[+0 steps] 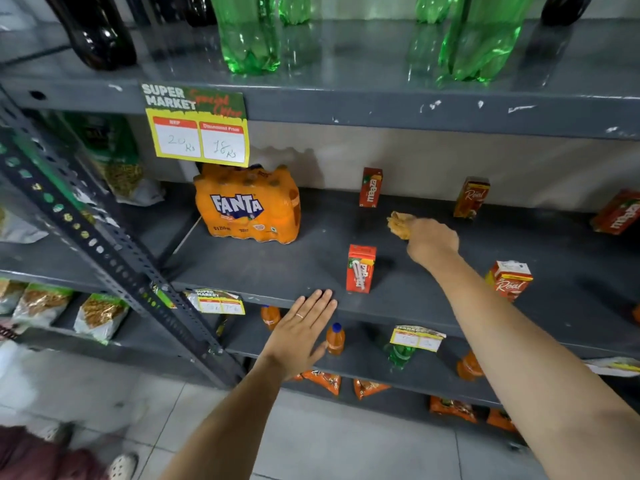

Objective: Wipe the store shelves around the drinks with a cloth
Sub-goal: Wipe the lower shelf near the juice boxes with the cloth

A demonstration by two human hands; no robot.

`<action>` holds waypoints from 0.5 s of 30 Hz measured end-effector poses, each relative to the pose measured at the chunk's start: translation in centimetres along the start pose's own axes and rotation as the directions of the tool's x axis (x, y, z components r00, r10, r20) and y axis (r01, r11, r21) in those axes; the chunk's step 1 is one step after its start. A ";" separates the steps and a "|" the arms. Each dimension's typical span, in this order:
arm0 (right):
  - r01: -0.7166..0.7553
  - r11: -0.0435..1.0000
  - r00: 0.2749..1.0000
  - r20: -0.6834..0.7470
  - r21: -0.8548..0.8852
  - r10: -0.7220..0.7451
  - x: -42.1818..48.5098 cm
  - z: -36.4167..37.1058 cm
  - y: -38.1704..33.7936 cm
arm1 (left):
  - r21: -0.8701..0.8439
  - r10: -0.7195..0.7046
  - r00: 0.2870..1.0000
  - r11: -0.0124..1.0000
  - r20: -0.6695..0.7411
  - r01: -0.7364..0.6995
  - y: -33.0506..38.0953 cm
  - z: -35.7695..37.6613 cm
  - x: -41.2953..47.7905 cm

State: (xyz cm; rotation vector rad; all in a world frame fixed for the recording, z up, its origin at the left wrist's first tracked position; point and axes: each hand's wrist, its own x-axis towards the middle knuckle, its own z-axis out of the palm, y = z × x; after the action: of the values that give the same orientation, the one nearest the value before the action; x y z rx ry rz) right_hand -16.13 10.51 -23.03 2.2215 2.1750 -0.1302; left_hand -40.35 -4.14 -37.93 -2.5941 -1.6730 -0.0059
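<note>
My right hand (431, 242) is shut on a crumpled yellow-brown cloth (398, 224) and presses it onto the dark grey middle shelf (277, 265), between the juice cartons. My left hand (301, 332) is open with fingers together, fingertips at the shelf's front edge. A red Maaza carton (361, 268) stands just left of my right forearm. Another Maaza carton (370, 187) and a Real carton (471, 197) stand near the back wall. An orange Fanta multipack (247, 204) sits at the shelf's left.
A Real carton (509, 279) stands right of my forearm, and a Maaza pack (618, 212) lies at the far right. Green bottles (249, 32) and dark bottles (95, 29) fill the upper shelf. Small orange bottles (335, 338) stand on the lower shelf. A slotted upright (104, 247) crosses left.
</note>
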 end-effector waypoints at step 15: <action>-0.020 0.987 0.991 0.129 -0.157 0.041 -15.3 4.1 -0.4 | -0.007 0.079 0.993 0.997 -0.089 -0.080 -2.9 -0.2 -0.9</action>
State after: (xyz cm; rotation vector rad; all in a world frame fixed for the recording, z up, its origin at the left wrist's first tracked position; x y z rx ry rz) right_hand -17.02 -5.08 -25.82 2.0980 2.0091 -0.0990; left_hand -43.39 -3.79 -37.65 -2.6246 -1.5444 -0.1245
